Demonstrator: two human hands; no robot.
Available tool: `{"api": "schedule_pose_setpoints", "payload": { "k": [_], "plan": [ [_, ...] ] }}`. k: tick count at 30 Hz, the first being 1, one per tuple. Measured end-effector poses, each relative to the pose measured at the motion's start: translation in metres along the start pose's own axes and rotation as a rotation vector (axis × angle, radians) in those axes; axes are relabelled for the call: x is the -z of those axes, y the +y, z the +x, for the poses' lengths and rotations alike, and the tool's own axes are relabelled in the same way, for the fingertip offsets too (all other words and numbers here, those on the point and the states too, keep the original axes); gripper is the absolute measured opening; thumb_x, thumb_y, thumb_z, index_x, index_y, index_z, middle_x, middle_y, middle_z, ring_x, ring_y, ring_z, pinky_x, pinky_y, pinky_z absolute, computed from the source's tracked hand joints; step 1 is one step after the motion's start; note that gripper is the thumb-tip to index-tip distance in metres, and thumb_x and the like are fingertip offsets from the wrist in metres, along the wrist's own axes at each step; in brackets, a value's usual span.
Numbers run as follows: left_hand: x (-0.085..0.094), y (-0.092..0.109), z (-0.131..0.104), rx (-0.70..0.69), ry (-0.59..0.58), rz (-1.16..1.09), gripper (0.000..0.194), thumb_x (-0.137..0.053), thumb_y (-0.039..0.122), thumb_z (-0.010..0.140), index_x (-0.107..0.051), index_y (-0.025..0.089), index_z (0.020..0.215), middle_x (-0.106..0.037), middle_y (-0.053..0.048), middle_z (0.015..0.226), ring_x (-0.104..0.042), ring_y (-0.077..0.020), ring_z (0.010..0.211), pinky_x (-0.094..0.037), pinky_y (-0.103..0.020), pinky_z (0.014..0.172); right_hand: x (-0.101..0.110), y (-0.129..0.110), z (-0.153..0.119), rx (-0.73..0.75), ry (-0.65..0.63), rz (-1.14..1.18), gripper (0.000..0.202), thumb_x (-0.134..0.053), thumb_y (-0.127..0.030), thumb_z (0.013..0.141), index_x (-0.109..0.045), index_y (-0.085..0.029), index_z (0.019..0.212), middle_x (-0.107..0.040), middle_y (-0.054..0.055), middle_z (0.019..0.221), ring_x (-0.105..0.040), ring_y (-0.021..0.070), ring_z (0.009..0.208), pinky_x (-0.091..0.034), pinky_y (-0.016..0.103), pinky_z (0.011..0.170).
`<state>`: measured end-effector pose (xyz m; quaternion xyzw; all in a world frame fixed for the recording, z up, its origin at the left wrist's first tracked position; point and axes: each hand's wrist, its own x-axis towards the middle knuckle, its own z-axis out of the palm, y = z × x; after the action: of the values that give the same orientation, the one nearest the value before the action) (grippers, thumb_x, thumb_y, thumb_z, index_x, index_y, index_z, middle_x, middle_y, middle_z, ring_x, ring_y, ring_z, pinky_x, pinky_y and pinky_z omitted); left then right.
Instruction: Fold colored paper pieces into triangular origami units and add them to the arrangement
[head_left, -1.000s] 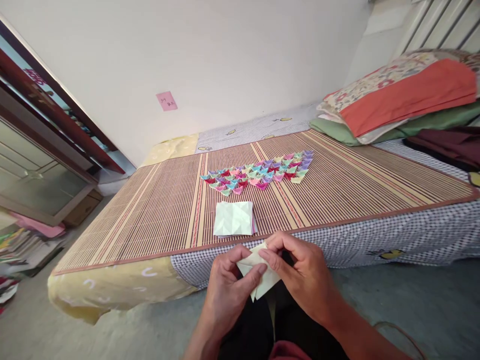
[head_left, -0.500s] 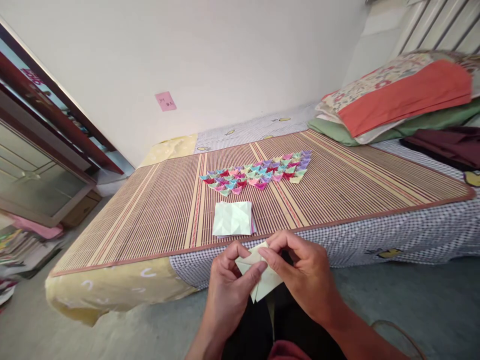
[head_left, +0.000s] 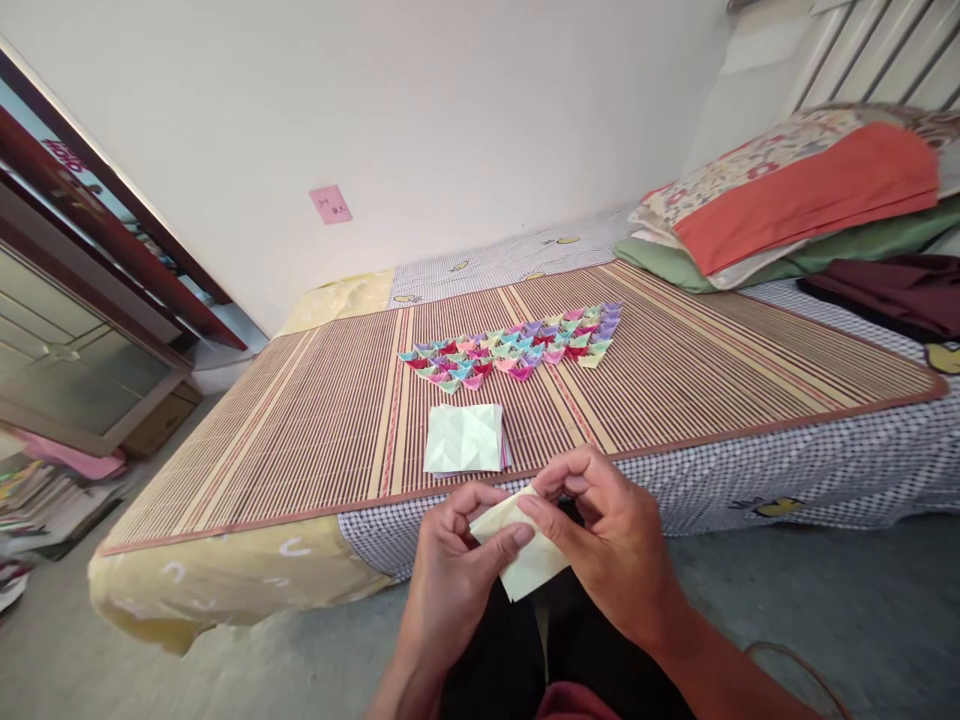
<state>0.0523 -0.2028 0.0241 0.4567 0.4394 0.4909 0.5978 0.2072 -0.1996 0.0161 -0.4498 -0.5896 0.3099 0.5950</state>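
Note:
Between my hands, above my lap, is a folded sheet of pale yellow-green paper [head_left: 534,573]. My left hand [head_left: 461,560] pinches its left side, thumb on top and fingers beneath. At the paper's upper right edge, my right hand [head_left: 607,545] grips it between thumb and fingertips. The fingers behind the sheet are partly hidden. Just beyond my hands, a stack of creased paper squares [head_left: 463,438] lies on the mat, pale green on top with other colours at its edge. Farther back sit rows of small folded paper boats [head_left: 517,345] in many colours.
A striped woven mat [head_left: 300,430] covers the bed, with a checked sheet [head_left: 825,480] hanging over its front edge. Pillows [head_left: 810,210] and dark folded cloth [head_left: 892,290] lie at the right. A cabinet [head_left: 75,350] stands on the left, and a pink note [head_left: 331,204] is on the wall.
A flap on the paper that stood apart, showing a gap, now lies flat, so the face looks smoother. Both hands keep nearly the same place, with small finger shifts.

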Motion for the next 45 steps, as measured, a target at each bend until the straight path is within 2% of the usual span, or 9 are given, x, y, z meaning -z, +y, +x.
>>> {"api": "schedule_pose_setpoints", "payload": {
  "k": [6,10,14,18,27,33,37,40,45],
  "plan": [
    [0.005,0.007,0.005,0.037,-0.076,0.056,0.033,-0.091,0.031,0.070,-0.063,0.015,0.059,-0.050,0.004,0.057,-0.040,-0.0090,0.057,-0.035,-0.022,0.055,0.000,0.000,0.002,0.049,-0.037,-0.038,0.010,-0.072,-0.024,0.089,-0.062,-0.023,0.091,-0.070,-0.002,0.080,-0.069,0.0141,0.069,-0.056,0.024,0.065],
    [0.005,0.007,0.004,0.041,-0.095,0.123,0.034,-0.086,0.033,0.076,-0.063,0.014,0.061,-0.046,0.004,0.058,-0.036,-0.0093,0.058,-0.031,-0.022,0.055,0.000,-0.001,0.005,0.034,-0.057,-0.048,0.009,-0.072,-0.024,0.088,-0.063,-0.022,0.091,-0.070,-0.001,0.081,-0.068,0.0143,0.070,-0.055,0.024,0.065],
    [0.005,0.007,0.003,0.046,-0.092,0.106,0.034,-0.084,0.036,0.079,-0.062,0.014,0.063,-0.047,0.004,0.058,-0.037,-0.0095,0.058,-0.030,-0.023,0.054,0.002,-0.002,0.010,-0.133,-0.181,0.025,0.014,-0.072,-0.027,0.088,-0.066,-0.021,0.099,-0.071,-0.001,0.077,-0.068,0.0156,0.070,-0.054,0.024,0.064],
    [0.004,0.004,0.005,0.036,-0.084,0.101,0.034,-0.086,0.035,0.077,-0.064,0.014,0.063,-0.047,0.004,0.059,-0.037,-0.0089,0.057,-0.030,-0.022,0.054,0.004,-0.003,0.014,-0.155,-0.323,0.054,0.021,-0.067,-0.031,0.094,-0.065,-0.019,0.077,-0.063,-0.002,0.065,-0.058,0.0130,0.060,-0.046,0.023,0.056],
    [0.014,-0.006,-0.001,0.051,-0.111,0.090,0.034,-0.074,0.046,0.089,-0.078,0.013,0.079,-0.065,-0.003,0.064,-0.055,-0.0131,0.062,-0.044,-0.024,0.061,0.013,0.003,0.016,-0.088,-0.271,-0.029,0.024,-0.064,-0.030,0.096,-0.066,-0.020,0.075,-0.060,-0.003,0.063,-0.053,0.0125,0.058,-0.040,0.024,0.053],
    [0.034,-0.002,0.000,0.039,0.000,0.090,0.031,-0.074,0.046,0.089,-0.079,0.016,0.097,-0.078,-0.009,0.084,-0.070,-0.0190,0.077,-0.051,-0.027,0.072,0.021,0.006,0.021,-0.125,-0.264,-0.042,0.025,-0.064,-0.033,0.096,-0.067,-0.019,0.075,-0.062,-0.002,0.066,-0.054,0.0131,0.061,-0.040,0.024,0.054],
    [0.021,0.004,0.004,0.101,-0.141,0.092,0.031,-0.092,0.037,0.069,-0.076,0.016,0.085,-0.070,-0.002,0.074,-0.060,-0.0147,0.069,-0.047,-0.025,0.067,0.012,0.003,0.019,-0.147,-0.364,-0.002,0.024,-0.066,-0.032,0.093,-0.065,-0.018,0.073,-0.061,-0.002,0.065,-0.054,0.0130,0.061,-0.041,0.024,0.056],
    [0.009,0.002,0.006,0.085,-0.104,0.109,0.029,-0.092,0.033,0.069,-0.071,0.014,0.065,-0.059,0.001,0.062,-0.050,-0.0106,0.062,-0.039,-0.022,0.060,0.005,0.003,0.015,-0.195,-0.374,0.023,0.026,-0.066,-0.032,0.092,-0.061,-0.018,0.071,-0.057,-0.003,0.063,-0.050,0.0124,0.059,-0.039,0.024,0.055],
    [0.007,-0.010,0.008,0.157,-0.013,-0.095,0.028,-0.093,0.034,0.067,-0.074,0.014,0.072,-0.064,0.000,0.062,-0.052,-0.0113,0.058,-0.041,-0.023,0.057,0.010,0.006,0.012,-0.317,-0.461,0.126,0.025,-0.073,-0.039,0.088,-0.063,-0.018,0.079,-0.055,-0.003,0.068,-0.048,0.0122,0.062,-0.038,0.024,0.055]
  ]
}}
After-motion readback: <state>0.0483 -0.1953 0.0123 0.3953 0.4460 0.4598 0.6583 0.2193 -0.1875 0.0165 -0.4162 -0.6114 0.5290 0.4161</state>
